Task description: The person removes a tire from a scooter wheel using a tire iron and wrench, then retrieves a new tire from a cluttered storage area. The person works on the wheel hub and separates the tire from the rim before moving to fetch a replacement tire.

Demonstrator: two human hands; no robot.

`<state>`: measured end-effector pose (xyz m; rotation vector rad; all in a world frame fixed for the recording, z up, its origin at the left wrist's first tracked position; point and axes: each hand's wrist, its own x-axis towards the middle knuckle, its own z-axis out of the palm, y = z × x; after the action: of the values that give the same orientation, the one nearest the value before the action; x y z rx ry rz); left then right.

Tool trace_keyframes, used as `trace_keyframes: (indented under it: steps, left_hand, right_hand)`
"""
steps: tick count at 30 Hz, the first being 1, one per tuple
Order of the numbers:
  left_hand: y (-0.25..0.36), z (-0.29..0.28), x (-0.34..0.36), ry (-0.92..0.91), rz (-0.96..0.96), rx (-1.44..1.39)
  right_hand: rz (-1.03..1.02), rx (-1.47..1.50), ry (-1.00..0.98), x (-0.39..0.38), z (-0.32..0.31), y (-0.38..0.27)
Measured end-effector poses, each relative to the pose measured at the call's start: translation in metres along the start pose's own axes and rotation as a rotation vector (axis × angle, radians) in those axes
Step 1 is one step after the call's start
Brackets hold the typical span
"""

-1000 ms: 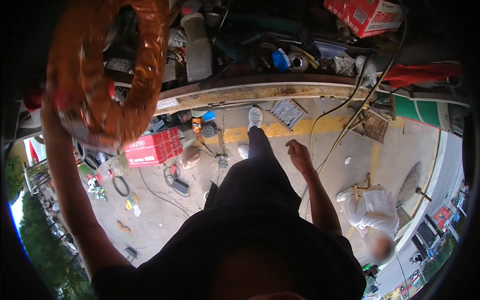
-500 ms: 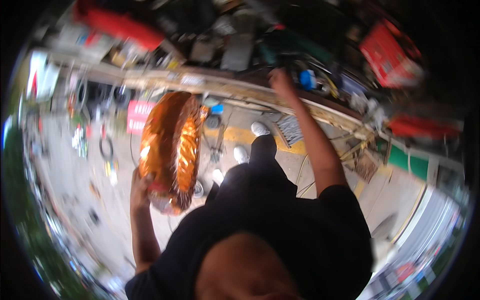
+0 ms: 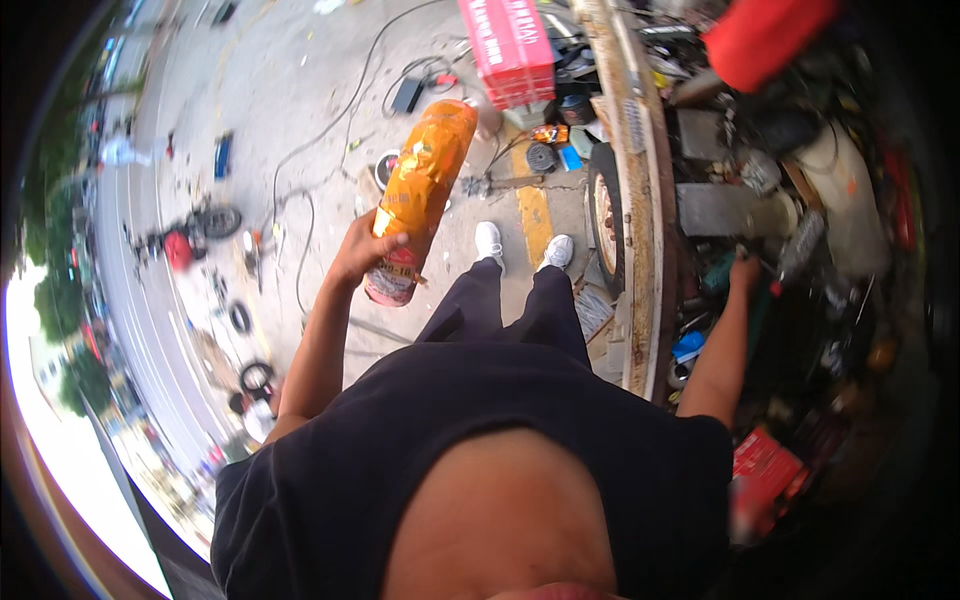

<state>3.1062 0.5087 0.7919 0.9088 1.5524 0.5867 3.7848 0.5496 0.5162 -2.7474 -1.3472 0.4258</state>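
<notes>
In my left hand [image 3: 362, 250] is a tire wrapped in shiny orange film [image 3: 420, 190], held up above the floor. My fingers and thumb are closed on its lower end, and from here it shows mostly edge-on. Out to the right, my right hand [image 3: 745, 270] reaches over a cluttered bench. It rests beside a teal-green thing [image 3: 718, 273] of a kind I cannot make out. Shadow hides most of its fingers.
The bench's worn edge [image 3: 635, 200] runs along my right side. A spoked wheel [image 3: 605, 210] stands against it. On the floor are a red box [image 3: 510, 50], a blue packet [image 3: 570, 158] and dark cables [image 3: 305, 150]. Farther left is a motorcycle [image 3: 190, 228].
My view has turned left, so the bench now lies along my right side. The wrapped tire, still in my left hand, now shows edge-on. My right hand reaches farther over the bench.
</notes>
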Motion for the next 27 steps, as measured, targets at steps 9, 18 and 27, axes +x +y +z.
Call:
trace_keyframes:
  steps: [9,18,27]
  left_hand:
    - [-0.111,-0.039,-0.049,0.406,-0.178,-0.709]
    - [-0.222,-0.078,-0.091,0.741,-0.066,-1.443]
    - [-0.291,-0.102,-0.193,0.928,0.374,-1.775]
  right_hand:
    - [-0.093,-0.265,0.171,-0.044,-0.125,0.002]
    - [-0.179,0.919,-0.202,-0.223,-0.281,-0.226]
    - [0.663,1.381,-1.727,-0.350,-0.072,-0.393]
